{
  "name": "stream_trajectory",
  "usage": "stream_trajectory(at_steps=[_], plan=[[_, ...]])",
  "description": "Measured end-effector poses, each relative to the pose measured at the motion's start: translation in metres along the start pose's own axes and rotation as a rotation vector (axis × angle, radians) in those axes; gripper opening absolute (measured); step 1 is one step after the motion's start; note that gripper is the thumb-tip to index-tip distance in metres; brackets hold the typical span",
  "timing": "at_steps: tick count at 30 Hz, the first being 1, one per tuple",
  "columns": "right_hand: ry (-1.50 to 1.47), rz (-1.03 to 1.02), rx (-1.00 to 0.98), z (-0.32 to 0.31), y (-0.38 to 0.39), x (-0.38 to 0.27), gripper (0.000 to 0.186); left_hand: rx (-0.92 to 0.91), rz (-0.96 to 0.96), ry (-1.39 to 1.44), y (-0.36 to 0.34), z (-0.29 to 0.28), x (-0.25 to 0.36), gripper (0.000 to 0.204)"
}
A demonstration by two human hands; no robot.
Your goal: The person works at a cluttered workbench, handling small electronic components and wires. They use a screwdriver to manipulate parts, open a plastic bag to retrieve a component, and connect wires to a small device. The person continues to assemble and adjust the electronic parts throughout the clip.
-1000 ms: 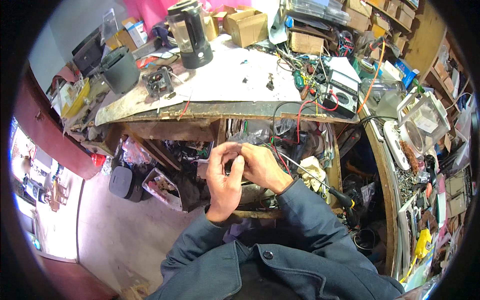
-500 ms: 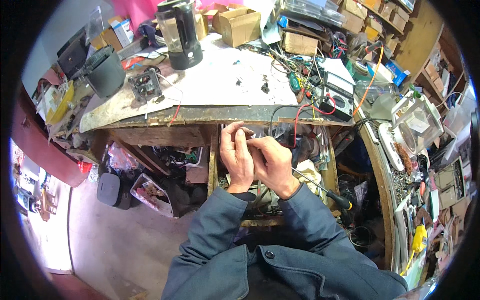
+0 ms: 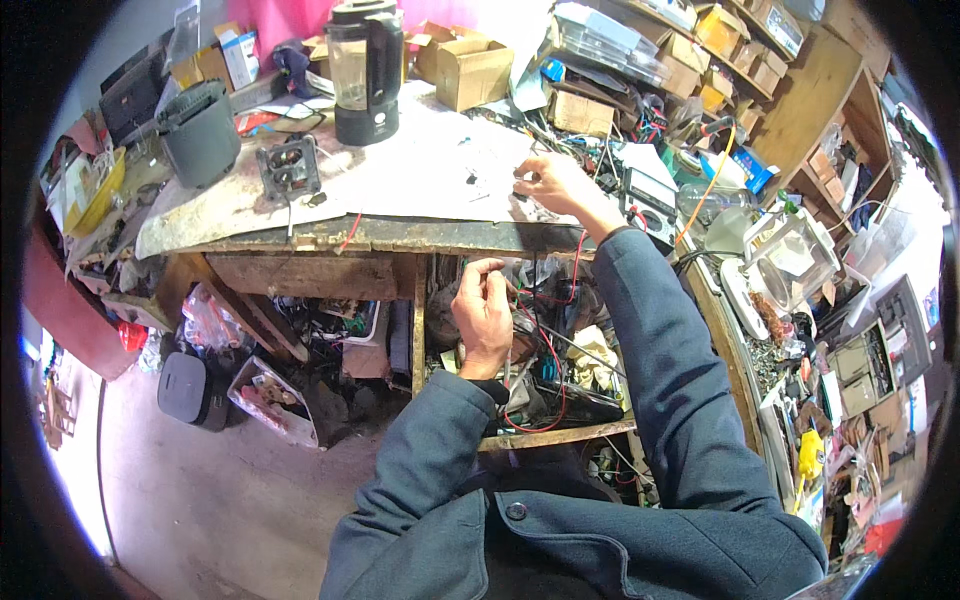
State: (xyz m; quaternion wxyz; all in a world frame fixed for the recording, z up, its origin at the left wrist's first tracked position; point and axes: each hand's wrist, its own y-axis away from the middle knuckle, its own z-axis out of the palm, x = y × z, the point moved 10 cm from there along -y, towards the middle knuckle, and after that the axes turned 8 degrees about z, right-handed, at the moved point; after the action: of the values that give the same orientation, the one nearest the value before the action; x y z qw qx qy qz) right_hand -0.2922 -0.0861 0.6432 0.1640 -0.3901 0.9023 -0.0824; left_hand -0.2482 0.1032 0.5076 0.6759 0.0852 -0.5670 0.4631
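Observation:
My left hand (image 3: 483, 318) is over the open drawer (image 3: 530, 438) below the bench edge, its fingers curled toward the thumb. Whatever it may hold is too small to make out. Stretched over the bench top, my right hand (image 3: 562, 188) has its fingertips drawn together at some small dark parts on the pale sheet (image 3: 430, 180). I cannot see what is between those fingers. Beside my right wrist sits a multimeter (image 3: 650, 208), partly hidden by the sleeve. Its red lead (image 3: 562, 385) loops down into the drawer, near my left hand.
A blender (image 3: 367, 80), a small motor-like frame (image 3: 289, 168) and a dark grey housing (image 3: 198, 135) stand on the bench's left half. Cardboard boxes (image 3: 475, 72) are behind. Tangled wires and clutter fill the right side. A metal shaft (image 3: 585, 352) lies across the drawer.
My hands were together over the drawer. The right has moved up and away onto the bench top, while the left stays over the drawer. The red lead now hangs lower in the drawer.

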Motion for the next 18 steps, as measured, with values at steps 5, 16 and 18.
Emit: stream_trajectory(at_steps=[5,16,18], plan=[[0.084,-0.037,-0.059,0.027,-0.014,0.001,0.022,0.000,0.042,-0.121,-0.007,-0.006,0.000,0.015],[-0.008,-0.075,0.121,0.016,-0.017,0.000,0.016,-0.081,0.130,-0.254,-0.012,-0.007,0.005,0.014],[-0.048,-0.113,0.166,0.013,-0.016,-0.009,0.016,-0.090,0.108,-0.260,-0.012,-0.012,0.006,0.014]])
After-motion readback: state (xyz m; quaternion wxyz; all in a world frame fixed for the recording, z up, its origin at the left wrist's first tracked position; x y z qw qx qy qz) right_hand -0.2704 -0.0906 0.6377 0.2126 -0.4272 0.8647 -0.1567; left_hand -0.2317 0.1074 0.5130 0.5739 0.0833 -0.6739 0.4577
